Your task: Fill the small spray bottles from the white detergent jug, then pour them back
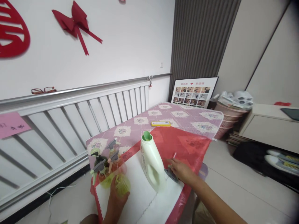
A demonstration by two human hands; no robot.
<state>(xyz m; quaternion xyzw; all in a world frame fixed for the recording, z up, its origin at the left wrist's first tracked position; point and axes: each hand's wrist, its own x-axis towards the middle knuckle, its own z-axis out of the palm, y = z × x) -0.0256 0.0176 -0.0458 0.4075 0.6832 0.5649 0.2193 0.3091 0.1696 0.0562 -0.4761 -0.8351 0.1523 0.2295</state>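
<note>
My left hand [116, 200] is wrapped around a translucent yellow-green ribbed bottle [122, 184], whose top shows no spray head. Just beyond it stand several spray bottles [114, 163] with grey and pale trigger heads, clustered at the table's left edge. A large pale-green detergent jug [153, 165] with an uncapped green spout stands upright between my hands. To the right of the jug, my right hand [181, 170] has its fingers curled at a dark grey object [171, 175]. A small pale stick [174, 155] shows by its fingertips; the exact grip is unclear.
White paper and a red sheet [184, 143] lie over the flowered tablecloth [140, 120]. A yellow flat case [161, 123] rests farther back. A white radiator [105, 107] borders the left side. Pink baskets [225, 121] and a photo board [193, 91] stand beyond the table.
</note>
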